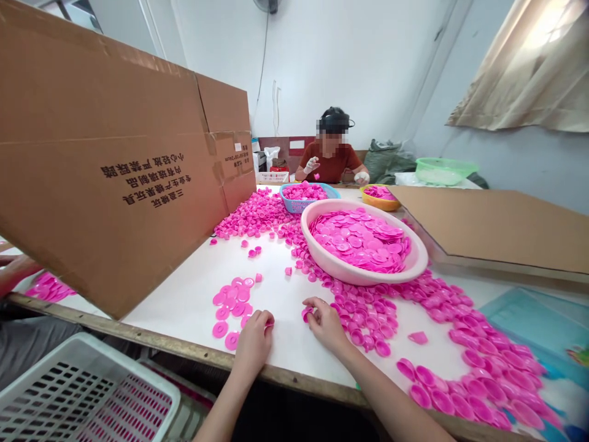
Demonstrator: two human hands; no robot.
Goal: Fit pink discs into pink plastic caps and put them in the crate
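Observation:
My left hand (pixel 255 337) is closed at the table's front edge, its fingers pinching a pink plastic piece that they mostly hide. Just beside it lies a loose group of flat pink discs (pixel 231 297), like little saucers. My right hand (pixel 326 324) pinches a small pink toy cup (pixel 307 314) between thumb and fingers, slightly above the white table. Many more pink cups (pixel 363 313) are spread to the right of that hand. A single cup (pixel 288 271) stands farther in, between the two hands.
A pale pink basin (pixel 414 270) full of discs stands behind the cups. Large cardboard (pixel 151 123) walls off the left; another sheet (pixel 497 227) lies right. A co-worker (pixel 329 153) sits opposite, behind a blue basket (pixel 294 204) and a yellow bowl (pixel 375 202). A white crate (pixel 87 393) is lower left.

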